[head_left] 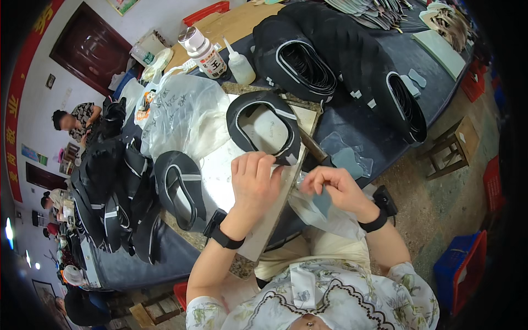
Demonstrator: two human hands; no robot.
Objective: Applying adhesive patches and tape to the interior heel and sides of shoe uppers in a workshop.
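Note:
A black shoe upper [242, 124] with a pale edging strip lies on the white board [217, 170] in front of me. My left hand [254, 181] is closed at the upper's near edge, fingers curled and thumb pressed in beside its heel. To the right, my right hand [335, 190] is closed in a pinch just off the board's edge; what its fingertips hold is too small and blurred to name. Below that hand hang a clear plastic bag [308, 212] and a grey-blue flat piece [322, 203]. A second black upper [181, 190] rests at the board's left side.
Stacked black uppers [352, 55] lie across the table's far side. A white bottle [203, 52] and a squeeze bottle [239, 63] stand beyond the board. At left are a plastic bag [181, 110] and a pile of uppers [110, 181]. A wooden stool [459, 143] stands right.

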